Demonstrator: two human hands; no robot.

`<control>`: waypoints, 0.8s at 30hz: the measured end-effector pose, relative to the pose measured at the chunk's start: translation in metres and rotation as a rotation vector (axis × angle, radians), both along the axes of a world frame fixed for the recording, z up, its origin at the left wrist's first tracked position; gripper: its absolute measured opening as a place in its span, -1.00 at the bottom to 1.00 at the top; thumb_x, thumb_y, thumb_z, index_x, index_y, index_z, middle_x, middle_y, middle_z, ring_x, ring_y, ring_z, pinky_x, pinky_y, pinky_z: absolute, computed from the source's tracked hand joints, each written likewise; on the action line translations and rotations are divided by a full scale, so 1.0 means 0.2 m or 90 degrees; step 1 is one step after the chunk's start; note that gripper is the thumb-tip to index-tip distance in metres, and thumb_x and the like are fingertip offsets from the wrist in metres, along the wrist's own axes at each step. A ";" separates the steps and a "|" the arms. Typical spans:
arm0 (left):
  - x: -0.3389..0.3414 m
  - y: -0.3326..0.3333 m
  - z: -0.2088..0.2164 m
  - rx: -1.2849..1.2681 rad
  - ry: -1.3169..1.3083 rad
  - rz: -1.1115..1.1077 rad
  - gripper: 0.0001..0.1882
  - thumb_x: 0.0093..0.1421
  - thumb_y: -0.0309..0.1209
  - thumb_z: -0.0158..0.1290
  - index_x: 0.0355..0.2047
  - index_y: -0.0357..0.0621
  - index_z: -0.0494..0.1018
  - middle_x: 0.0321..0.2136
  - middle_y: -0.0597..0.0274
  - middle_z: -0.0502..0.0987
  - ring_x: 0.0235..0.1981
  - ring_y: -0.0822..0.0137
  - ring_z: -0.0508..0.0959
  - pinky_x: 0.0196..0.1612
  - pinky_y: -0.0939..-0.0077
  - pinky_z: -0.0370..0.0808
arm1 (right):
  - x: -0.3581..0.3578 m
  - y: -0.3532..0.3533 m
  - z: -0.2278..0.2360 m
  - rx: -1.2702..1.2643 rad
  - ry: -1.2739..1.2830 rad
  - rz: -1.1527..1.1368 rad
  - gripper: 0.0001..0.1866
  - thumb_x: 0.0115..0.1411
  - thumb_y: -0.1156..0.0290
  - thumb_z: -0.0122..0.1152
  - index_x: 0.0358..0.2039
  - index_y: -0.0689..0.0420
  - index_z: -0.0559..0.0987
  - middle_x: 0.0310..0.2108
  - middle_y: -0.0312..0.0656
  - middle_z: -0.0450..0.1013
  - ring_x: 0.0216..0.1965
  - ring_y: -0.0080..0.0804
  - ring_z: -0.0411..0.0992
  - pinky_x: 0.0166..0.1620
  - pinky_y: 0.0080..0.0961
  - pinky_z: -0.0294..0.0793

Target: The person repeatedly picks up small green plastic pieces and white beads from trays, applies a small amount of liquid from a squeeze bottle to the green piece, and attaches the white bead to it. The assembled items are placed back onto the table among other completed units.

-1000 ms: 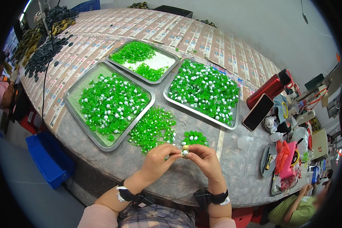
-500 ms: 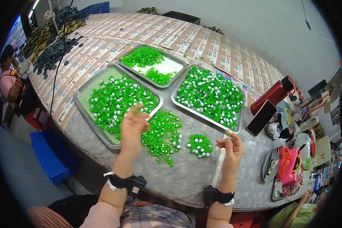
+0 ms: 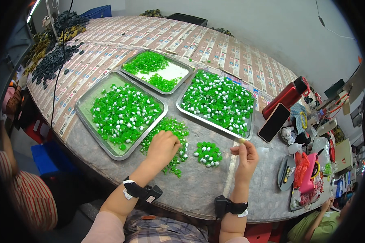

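Head view: the loose pile (image 3: 175, 125) of small green pieces lies on the table (image 3: 182, 192) at the centre of the frame, partly covered by the left hand (image 3: 162, 150). A small cluster (image 3: 208, 154) of green pieces with white balls sits to its right, between the hands. The left fingers bend down over the pile, close together; their tips are hidden, so I cannot tell whether they pinch anything. On the right hand (image 3: 245, 156), thumb and fingers are bent with a narrow gap; something yellowish shows at one fingertip, too small to tell whether held or worn. Above are the left tray (image 3: 86, 101), back tray (image 3: 172, 68) and right tray (image 3: 215, 125). Flask (image 3: 283, 98) and phone (image 3: 274, 122) stand at right. A striped sleeve (image 3: 34, 198), lower left, and a person in green (image 3: 327, 224), lower right, are cut off by the dark rim.
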State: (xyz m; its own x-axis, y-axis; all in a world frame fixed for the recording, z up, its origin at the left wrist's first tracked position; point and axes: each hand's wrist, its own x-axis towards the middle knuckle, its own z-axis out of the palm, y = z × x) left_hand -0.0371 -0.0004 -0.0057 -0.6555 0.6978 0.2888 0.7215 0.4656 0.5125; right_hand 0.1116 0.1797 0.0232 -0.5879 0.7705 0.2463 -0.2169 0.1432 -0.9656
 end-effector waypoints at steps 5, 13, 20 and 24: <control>0.00 -0.02 0.01 0.023 -0.008 -0.012 -0.91 -0.14 -0.44 0.07 -0.57 -0.11 0.41 -0.53 0.22 0.33 -0.37 0.21 0.34 -0.30 0.38 0.28 | 0.03 0.07 0.01 0.021 -0.001 -0.076 -0.83 0.12 0.46 -0.07 -0.33 0.30 0.39 -0.58 -0.21 0.40 -0.55 -0.58 0.37 -0.44 -0.70 0.35; -0.01 -0.02 -0.02 -0.062 0.026 -0.012 -0.87 -0.17 -0.39 0.09 -0.55 -0.08 0.41 -0.51 0.20 0.35 -0.36 0.19 0.35 -0.28 0.36 0.29 | 0.01 0.04 -0.01 0.043 -0.036 -0.071 -0.84 0.10 0.47 -0.07 -0.37 0.30 0.39 -0.61 -0.22 0.38 -0.58 -0.58 0.34 -0.46 -0.70 0.34; 0.00 -0.05 0.01 0.080 0.058 -0.009 -0.90 -0.15 -0.44 -0.01 -0.55 -0.14 0.36 -0.56 0.16 0.38 -0.42 0.15 0.39 -0.38 0.32 0.33 | 0.07 0.07 -0.03 0.055 -0.072 -0.051 -0.81 0.09 0.46 -0.05 -0.29 0.29 0.37 -0.53 -0.18 0.36 -0.49 -0.51 0.34 -0.38 -0.63 0.33; 0.08 -0.06 0.08 0.188 -0.218 -0.067 -0.87 -0.06 -0.39 -0.03 -0.49 -0.16 0.36 -0.56 0.16 0.42 -0.48 0.24 0.43 -0.40 0.41 0.36 | 0.01 -0.05 -0.01 0.120 -0.033 0.011 -0.86 0.10 0.44 -0.04 -0.40 0.25 0.41 -0.60 -0.29 0.35 -0.59 -0.64 0.30 -0.47 -0.76 0.29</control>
State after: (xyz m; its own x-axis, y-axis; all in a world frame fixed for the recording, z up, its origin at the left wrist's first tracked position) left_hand -0.0219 -0.0117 0.0101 -0.6783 0.6858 0.2638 0.5225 0.1978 0.8294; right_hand 0.1126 0.1691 0.0204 -0.6163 0.7033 0.3543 -0.1711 0.3196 -0.9320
